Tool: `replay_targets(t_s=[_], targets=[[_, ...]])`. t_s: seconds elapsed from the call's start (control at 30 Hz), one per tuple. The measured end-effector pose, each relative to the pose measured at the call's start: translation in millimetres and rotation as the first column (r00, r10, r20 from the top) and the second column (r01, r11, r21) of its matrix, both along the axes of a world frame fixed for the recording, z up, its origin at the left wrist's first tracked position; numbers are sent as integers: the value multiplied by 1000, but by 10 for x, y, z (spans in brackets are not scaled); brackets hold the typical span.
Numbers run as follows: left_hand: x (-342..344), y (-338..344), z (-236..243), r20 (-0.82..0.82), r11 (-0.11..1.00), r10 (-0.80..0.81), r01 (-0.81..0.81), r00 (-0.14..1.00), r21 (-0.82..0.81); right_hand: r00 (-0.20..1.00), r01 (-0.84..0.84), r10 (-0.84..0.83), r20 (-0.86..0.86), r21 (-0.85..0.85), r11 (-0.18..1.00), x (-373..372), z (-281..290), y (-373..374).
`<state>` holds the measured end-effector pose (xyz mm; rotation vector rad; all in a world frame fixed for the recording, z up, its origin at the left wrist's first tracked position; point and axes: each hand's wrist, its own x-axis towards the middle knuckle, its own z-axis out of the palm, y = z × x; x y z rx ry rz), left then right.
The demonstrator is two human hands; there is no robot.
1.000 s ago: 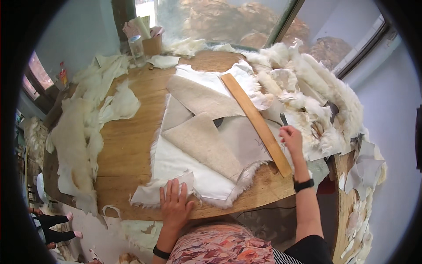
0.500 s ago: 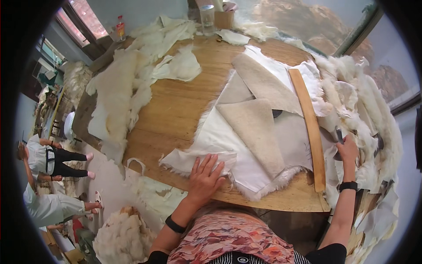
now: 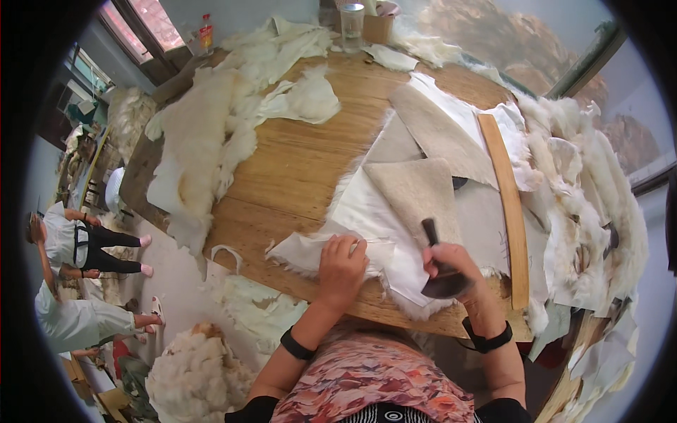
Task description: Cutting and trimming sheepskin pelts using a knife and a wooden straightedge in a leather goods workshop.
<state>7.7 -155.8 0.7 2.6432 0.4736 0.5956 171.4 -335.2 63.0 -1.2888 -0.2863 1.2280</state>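
My left hand point(image 3: 343, 271) is at the near edge of the table, its fingers curled on the corner of a white fur-edged hide point(image 3: 303, 252). In my right hand point(image 3: 455, 264) is a dark tool with a short upright handle and a broad rounded blade point(image 3: 448, 286), held just over the hide's near part. Beige suede-like pieces point(image 3: 416, 187) lie across the hide, one folded to a point. A long wooden strip point(image 3: 504, 204) rests along the right side of the pieces. A small dark object point(image 3: 459, 182) shows partly beneath them.
Pale hides point(image 3: 190, 155) cover the wooden table's point(image 3: 289, 169) left side, and fluffy ones point(image 3: 578, 204) are heaped at right. A clear jar point(image 3: 352, 28) and a bottle point(image 3: 205, 35) stand at the back. A fleece pile point(image 3: 194, 374) sits on the floor; two people point(image 3: 84, 240) are at left.
My right hand has come from the fleece heap on the right to above the hide, carrying the dark tool. My left hand has gone from lying flat to curled on the hide's corner.
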Motion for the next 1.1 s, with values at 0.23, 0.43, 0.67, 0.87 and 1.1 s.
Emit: replay_targets(t_s=[0.23, 0.43, 0.67, 0.87, 1.1], targets=[[26, 69, -45, 67, 999, 10, -8, 998, -31, 774, 481, -205, -599, 346, 805, -3, 5, 386], [87, 106, -39, 59, 994, 11, -5, 998, -113, 927, 103, -139, 349, 122, 987, -208, -430, 580], [125, 115, -47, 48, 992, 43, -37, 998, -120, 810, 1, -39, 586, 65, 998, -337, -591, 569], [155, 91, -45, 83, 987, 69, -56, 994, -148, 769, -45, 17, 640, 28, 999, -328, -603, 515], [167, 79, -112, 65, 984, 91, -79, 994, -157, 714, -154, 124, 689, -18, 988, -340, -507, 483]])
